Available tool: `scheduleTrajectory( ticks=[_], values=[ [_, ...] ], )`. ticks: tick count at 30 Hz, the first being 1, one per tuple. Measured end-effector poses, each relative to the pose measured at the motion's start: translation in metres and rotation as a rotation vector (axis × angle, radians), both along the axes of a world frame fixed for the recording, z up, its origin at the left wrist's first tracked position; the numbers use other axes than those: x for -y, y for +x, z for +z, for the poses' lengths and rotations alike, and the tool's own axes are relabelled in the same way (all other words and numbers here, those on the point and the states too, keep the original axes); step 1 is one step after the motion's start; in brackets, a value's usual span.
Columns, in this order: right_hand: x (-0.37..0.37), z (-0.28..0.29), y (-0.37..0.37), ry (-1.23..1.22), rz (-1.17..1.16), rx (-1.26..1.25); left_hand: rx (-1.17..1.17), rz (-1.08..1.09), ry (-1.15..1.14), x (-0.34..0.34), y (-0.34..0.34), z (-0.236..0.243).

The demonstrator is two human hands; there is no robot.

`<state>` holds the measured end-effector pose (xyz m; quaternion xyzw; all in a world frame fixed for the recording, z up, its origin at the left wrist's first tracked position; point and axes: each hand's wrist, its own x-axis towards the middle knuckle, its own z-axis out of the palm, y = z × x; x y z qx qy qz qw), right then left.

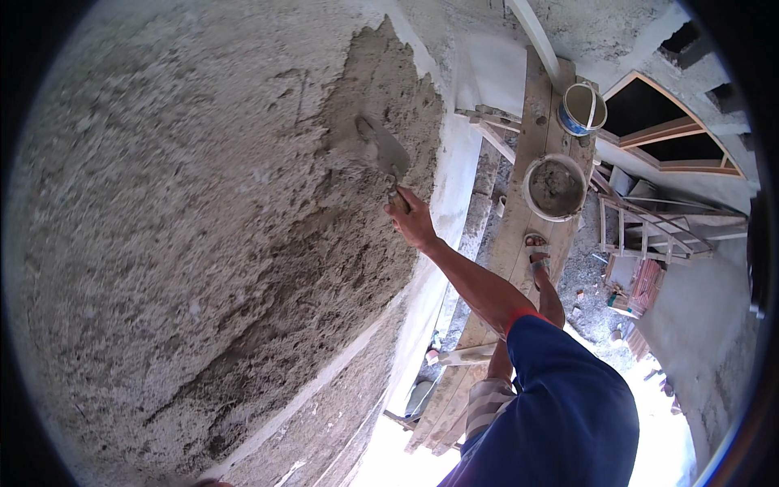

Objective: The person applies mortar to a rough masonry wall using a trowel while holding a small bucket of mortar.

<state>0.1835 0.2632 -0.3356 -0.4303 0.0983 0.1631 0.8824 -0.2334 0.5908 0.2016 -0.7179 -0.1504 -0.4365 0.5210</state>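
My right hand [412, 219] is closed around the handle of a pointed trowel [388, 151]. The trowel's grey blade lies against a patch of darker, damp-looking mortar [365, 89] on the rough wall [187, 203]. A ragged edge separates this patch from the paler surface around it. Down the wall, the mortar is coarse and lumpy. Only a sliver of skin, seemingly my left hand [213, 484], shows at the bottom edge; its fingers are hidden.
Wooden scaffold planks [507, 227] run beside the wall, with my foot [537, 247] on them. They bear a mortar-filled bucket [529, 195] and a white-and-blue pail [568, 122]. Beyond are a wooden window frame [661, 146], a wooden rack [649, 227], stacked reddish bricks [645, 284] and rubble below.
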Motion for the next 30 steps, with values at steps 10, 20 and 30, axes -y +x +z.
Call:
scheduleTrajectory(
  ticks=[10,20,30],
  values=[
    [0.006,0.108,-0.101,0.411,0.217,-0.275,0.464,-0.029,-0.313,0.05,0.054,-0.014],
    [0.122,0.182,-0.165,0.034,-0.641,-0.124,0.468,-0.148,-0.339,0.051,0.053,-0.014],
    [-0.022,0.19,-0.127,-0.71,-0.388,0.044,0.462,-0.077,-0.283,0.048,0.05,-0.015]
  ],
)
